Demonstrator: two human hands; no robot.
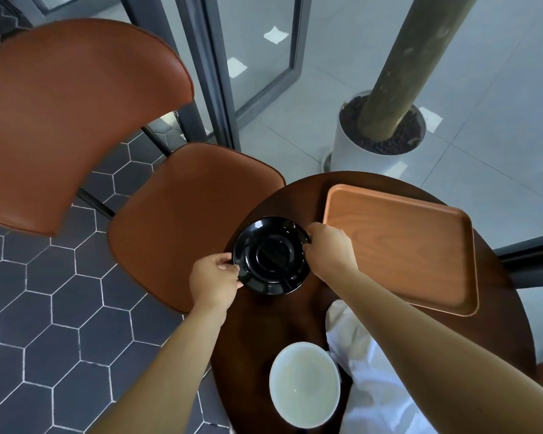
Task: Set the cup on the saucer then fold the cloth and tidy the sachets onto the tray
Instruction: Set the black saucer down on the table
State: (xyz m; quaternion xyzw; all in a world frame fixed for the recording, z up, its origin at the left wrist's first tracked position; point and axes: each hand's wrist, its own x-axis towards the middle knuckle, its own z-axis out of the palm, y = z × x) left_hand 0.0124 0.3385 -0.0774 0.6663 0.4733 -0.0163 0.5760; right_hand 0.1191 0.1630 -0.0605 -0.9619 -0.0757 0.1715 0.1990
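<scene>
A black saucer [271, 255] lies at the left edge of the round dark wooden table [282, 321]. My left hand [215, 277] pinches its near-left rim and my right hand [328, 249] grips its right rim. A white cup [304, 383] stands near the table's front edge, open side up. Under my right forearm, to the right of the cup, lies a crumpled white cloth [370, 380]. An empty wooden tray [402, 245] sits on the far right of the table. No sachets are visible.
A brown leather chair [182, 220] stands close against the table's left side, its backrest [69, 120] farther left. A white planter [376, 145] with a thick trunk stands on the floor beyond the table. Glass doors with dark frames run behind.
</scene>
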